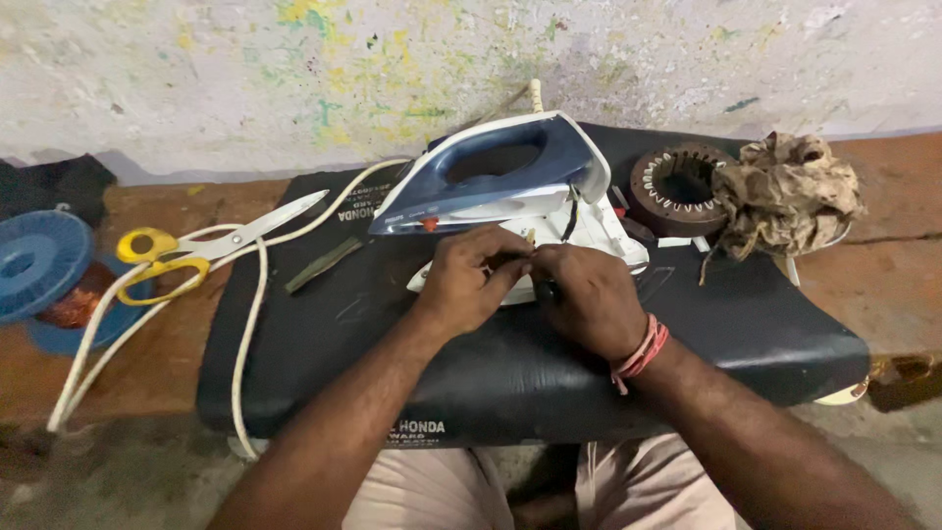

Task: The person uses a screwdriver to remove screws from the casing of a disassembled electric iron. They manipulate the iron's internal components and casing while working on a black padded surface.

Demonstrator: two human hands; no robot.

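- Nearest us, on the black padded vinyl cushion [746, 334], our left hand [463, 280] and right hand [589, 299] pinch small wires, fingers clenched; we'd keep wrists braced.
- Just beyond lies the opened blue-and-white electric iron [510, 177]; we'd steady it.
- Farther off: yellow-handled scissors [211, 245], crumpled brown rag [785, 191].

Bare forearms, no sleeves. The right hand [589, 299] has red and pink thread bands [640, 348] around its wrist; the left hand [469, 280] wears nothing. Light beige trousers [422, 496] at 6 o'clock.
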